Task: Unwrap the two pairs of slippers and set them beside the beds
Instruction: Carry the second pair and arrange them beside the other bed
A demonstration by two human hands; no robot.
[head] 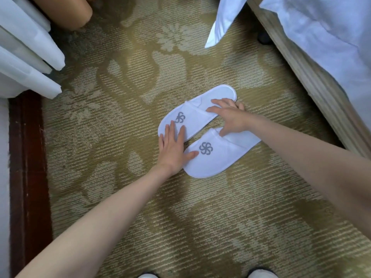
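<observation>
Two white slippers with grey swirl logos lie side by side on the patterned carpet, toes pointing lower left. The far slipper (195,111) and the near slipper (218,155) are unwrapped. My left hand (173,149) rests flat with spread fingers across both toe ends. My right hand (228,117) lies over the heel parts, fingers on the far slipper and thumb on the near one. The bed (313,77) stands just to the right of them.
White bedding (329,33) hangs over the wooden bed frame at upper right. White curtains (26,49) and a dark wooden skirting (28,157) line the left. A tan rounded furniture part (68,11) sits at top left. Two white toe tips (261,274) show at the bottom edge.
</observation>
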